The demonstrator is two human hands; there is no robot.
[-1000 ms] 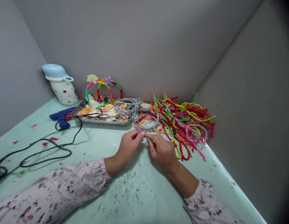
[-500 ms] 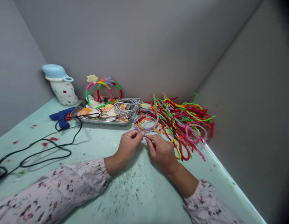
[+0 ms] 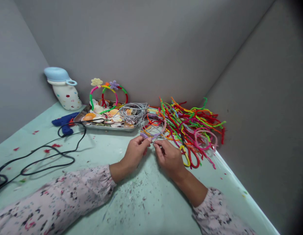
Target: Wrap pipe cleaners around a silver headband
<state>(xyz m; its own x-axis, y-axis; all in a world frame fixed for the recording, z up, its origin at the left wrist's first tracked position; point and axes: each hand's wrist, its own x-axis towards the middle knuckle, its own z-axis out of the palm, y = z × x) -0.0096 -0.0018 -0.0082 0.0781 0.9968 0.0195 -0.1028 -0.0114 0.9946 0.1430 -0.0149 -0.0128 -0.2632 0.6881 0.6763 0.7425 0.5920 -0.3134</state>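
Note:
My left hand [image 3: 136, 150] is closed in a pinch at the near side of a silver wire ring [image 3: 143, 129]. A fuzzy purple pipe cleaner [image 3: 143, 134] is wrapped round that part of the ring, just above my left fingertips. Just to the right, my right hand [image 3: 169, 159] is closed too, thumb and forefinger pinching a thin end at the ring's near edge. Fingers hide most of what lies between the two pinches. Farther round, the ring has a pale pink stretch [image 3: 164, 125] on its right side.
Behind my left hand, a metal tray [image 3: 109, 128] holds shells, coiled silver wire [image 3: 134, 112] and two flower-topped colourful hoops. Pipe cleaners [image 3: 190, 120] lie heaped at right with scissors [image 3: 193, 159]. At left are a blue glue gun [image 3: 65, 122], its black cord [image 3: 73, 156] and a bottle [image 3: 65, 93].
Both hands stay in nearly the same place. The fingertips have shifted slightly, and a little more of the purple wrapping shows above them.

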